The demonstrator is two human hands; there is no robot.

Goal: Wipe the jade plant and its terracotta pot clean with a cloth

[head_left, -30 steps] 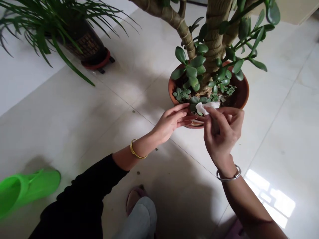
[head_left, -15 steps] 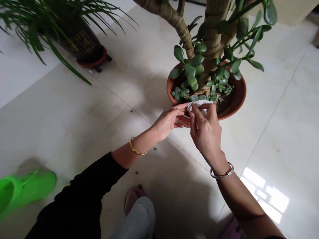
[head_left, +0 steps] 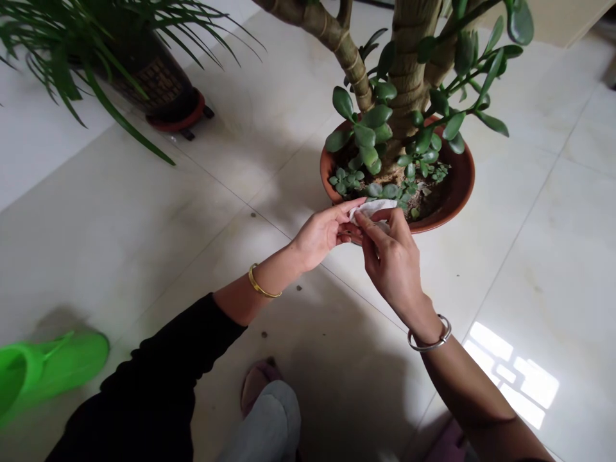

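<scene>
1. Since the frame of one second ago, the right hand (head_left: 394, 256) and the white cloth (head_left: 382, 205) have shifted toward 9 o'clock, closing on the left hand (head_left: 315, 240), which has barely moved.
2. Thin and crumpled, the white cloth is folded into a small wad; its underside is hidden.
3. Glossy oval leaves and a thick, ring-marked trunk make up the broad-leaved plant (head_left: 409, 83), rooted in a round terracotta pot (head_left: 459, 199).
4. From 5 o'clock comes the right forearm, a silver bangle (head_left: 426, 350) at its wrist; the back of the hand faces up, thumb and fingers pinching the cloth.
5. From 7 o'clock comes the left forearm in a black sleeve (head_left: 163, 366), index finger extended, other fingers loosely curved, tips at the cloth. Whether they grip anything beneath it, I cannot tell.
6. Between the hands sits the cloth, at 2 o'clock from the left, 11 o'clock from the right, by the pot's 7 o'clock rim.
</scene>
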